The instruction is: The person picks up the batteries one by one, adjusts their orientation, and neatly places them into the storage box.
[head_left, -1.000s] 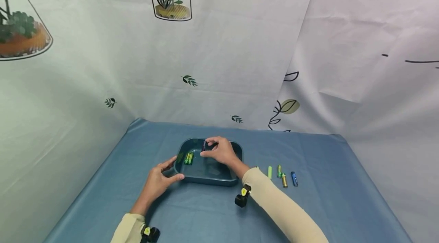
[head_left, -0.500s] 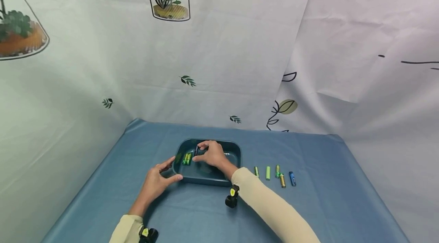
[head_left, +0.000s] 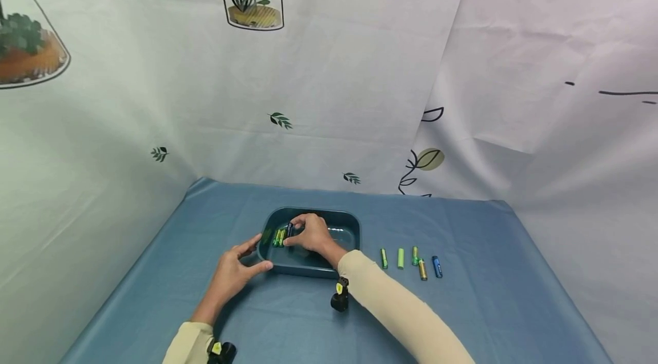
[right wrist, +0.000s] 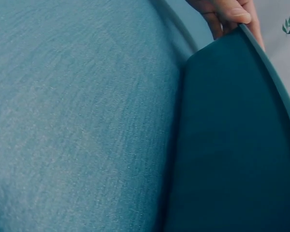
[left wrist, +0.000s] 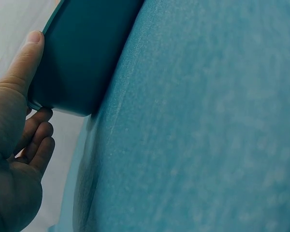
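Note:
A dark teal rectangular tray (head_left: 300, 270) stands on the cloth. My left hand (head_left: 233, 270) grips its near left corner, thumb on the front rim and fingers along the left side. The left wrist view shows that thumb (left wrist: 26, 60) against the tray wall (left wrist: 82, 53). Inside the tray, my right hand (head_left: 315, 236) pinches a dark battery (head_left: 289, 230) between thumb and fingers, held upright-leaning just right of the green batteries (head_left: 279, 238) lying side by side. The right wrist view has only the tray's outer wall (right wrist: 232, 135) and the left hand (right wrist: 232, 12); the right hand is out of it.
Right of the tray lie several loose batteries: a green one (head_left: 384, 258), a light green one (head_left: 401, 258), another green one (head_left: 415, 255), a gold one (head_left: 422, 270) and a blue one (head_left: 437, 267). A blue cloth (head_left: 488, 295) covers the table; a printed curtain (head_left: 329, 95) hangs behind.
My right hand has moved left and lower inside the tray, bringing the dark battery next to the green ones. The left hand keeps its grip on the corner.

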Action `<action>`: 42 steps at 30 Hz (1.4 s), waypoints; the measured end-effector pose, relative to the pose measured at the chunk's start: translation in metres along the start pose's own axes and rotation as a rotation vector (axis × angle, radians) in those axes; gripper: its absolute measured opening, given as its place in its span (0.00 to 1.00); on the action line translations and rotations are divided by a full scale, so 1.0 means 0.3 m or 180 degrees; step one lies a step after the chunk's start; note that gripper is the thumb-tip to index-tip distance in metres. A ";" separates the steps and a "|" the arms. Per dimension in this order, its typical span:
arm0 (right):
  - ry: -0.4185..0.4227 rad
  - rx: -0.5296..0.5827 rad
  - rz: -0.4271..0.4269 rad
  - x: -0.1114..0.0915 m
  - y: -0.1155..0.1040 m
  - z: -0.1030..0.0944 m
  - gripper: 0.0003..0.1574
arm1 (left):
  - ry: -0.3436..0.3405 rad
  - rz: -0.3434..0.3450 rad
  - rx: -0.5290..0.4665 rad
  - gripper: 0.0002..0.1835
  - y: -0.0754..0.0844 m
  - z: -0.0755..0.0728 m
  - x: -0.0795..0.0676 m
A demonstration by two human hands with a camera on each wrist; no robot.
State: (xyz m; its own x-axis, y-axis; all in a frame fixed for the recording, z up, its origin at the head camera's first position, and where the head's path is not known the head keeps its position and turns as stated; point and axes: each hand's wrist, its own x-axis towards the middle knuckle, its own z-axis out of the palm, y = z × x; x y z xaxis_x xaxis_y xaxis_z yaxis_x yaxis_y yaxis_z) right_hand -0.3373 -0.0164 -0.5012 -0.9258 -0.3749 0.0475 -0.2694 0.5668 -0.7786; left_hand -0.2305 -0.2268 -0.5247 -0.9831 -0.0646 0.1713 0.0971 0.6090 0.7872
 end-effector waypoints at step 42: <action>-0.0019 -0.0063 -0.0411 -0.060 0.001 -0.047 0.35 | 0.0018 0.0015 -0.0025 0.45 -0.006 0.000 -0.003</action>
State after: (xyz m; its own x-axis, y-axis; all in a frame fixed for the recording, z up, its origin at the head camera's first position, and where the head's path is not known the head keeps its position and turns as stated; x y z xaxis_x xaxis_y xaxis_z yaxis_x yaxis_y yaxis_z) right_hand -0.3245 0.0008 -0.4936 -0.8816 -0.4499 0.1428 -0.3915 0.5280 -0.7537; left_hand -0.2299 -0.2279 -0.5261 -0.9817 -0.0663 0.1785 0.1031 0.6032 0.7909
